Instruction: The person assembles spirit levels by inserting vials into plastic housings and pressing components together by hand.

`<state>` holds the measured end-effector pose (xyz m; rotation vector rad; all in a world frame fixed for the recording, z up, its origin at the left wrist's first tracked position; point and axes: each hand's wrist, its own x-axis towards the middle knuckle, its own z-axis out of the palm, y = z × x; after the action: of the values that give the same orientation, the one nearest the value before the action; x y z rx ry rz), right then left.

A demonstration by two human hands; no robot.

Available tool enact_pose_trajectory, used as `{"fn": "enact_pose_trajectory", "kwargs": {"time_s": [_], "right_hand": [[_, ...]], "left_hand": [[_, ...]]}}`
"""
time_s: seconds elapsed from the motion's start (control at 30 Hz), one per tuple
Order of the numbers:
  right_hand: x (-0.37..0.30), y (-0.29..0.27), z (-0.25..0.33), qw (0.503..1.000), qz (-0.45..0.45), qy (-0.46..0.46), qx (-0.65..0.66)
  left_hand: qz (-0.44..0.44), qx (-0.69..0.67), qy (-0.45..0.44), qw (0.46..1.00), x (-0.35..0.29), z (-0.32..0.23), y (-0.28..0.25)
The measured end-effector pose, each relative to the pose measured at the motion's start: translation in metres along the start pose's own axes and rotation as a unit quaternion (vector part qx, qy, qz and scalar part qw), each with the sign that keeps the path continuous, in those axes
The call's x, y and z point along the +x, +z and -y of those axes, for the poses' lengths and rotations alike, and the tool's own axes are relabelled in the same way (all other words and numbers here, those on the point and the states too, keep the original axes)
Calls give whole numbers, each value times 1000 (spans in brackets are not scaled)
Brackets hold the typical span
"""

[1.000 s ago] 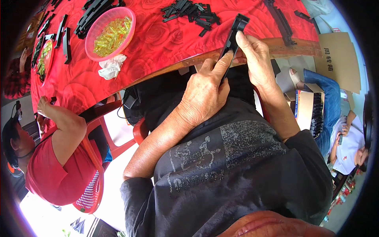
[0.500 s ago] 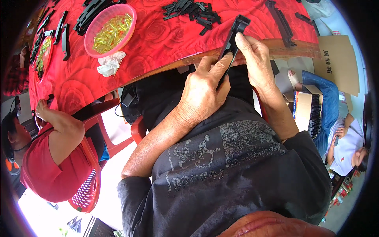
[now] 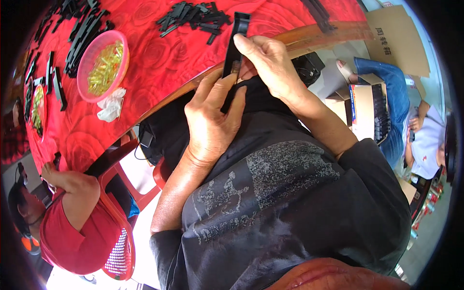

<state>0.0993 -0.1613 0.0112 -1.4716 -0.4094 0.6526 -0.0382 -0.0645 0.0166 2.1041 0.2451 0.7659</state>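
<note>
My left hand (image 3: pixel 212 111) and my right hand (image 3: pixel 270 65) hold a long, narrow black plastic part (image 3: pixel 233 48) over the table's near edge. The part has a hollow, trough-like face and stands tilted, its far end pointing away from me. My right thumb presses on its upper stretch, with the other fingers behind it. Around the lower end, my left fingers are closed, and they hide much of it. Whether a small piece sits under the left fingertips I cannot tell.
A red rose-patterned cloth covers the table. On it are a pink bowl (image 3: pixel 87 58) of clear yellow pieces, a pile of small black strips (image 3: pixel 191 19), longer black parts (image 3: pixel 84 41) and crumpled white tissue (image 3: pixel 111 105). People sit at left and right; a cardboard box (image 3: pixel 362 111) stands at right.
Both hands and the black part appear further left in the picture, and the part stands more upright. The whole view has shifted too. Both hands keep their hold.
</note>
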Motion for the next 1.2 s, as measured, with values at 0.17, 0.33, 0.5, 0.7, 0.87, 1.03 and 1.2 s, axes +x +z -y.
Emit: {"fn": "enact_pose_trajectory", "kwargs": {"time_s": [0.17, 0.33, 0.5, 0.7, 0.87, 1.03, 1.2], "right_hand": [[7, -3, -15, 998, -18, -37, -52], [3, 2, -12, 997, -35, -39, -50], [5, -8, -18, 996, -8, -42, -83], [1, -5, 2, 1000, -26, -9, -5], [1, -18, 15, 999, -22, -14, 29], [-3, -25, 16, 999, 0, -39, 35], [-8, -21, 26, 997, -13, -72, 8]], "left_hand": [[37, 9, -2, 999, 0, 1, 0], [37, 12, -19, 999, 0, 2, 2], [57, -17, -46, 997, 1, 3, 2], [79, -23, -26, 996, -1, 6, 4], [42, -52, -12, 998, 0, 0, -1], [16, -206, -140, 968, -2, -2, 2], [90, -301, -222, 923, -2, 9, 4]]}}
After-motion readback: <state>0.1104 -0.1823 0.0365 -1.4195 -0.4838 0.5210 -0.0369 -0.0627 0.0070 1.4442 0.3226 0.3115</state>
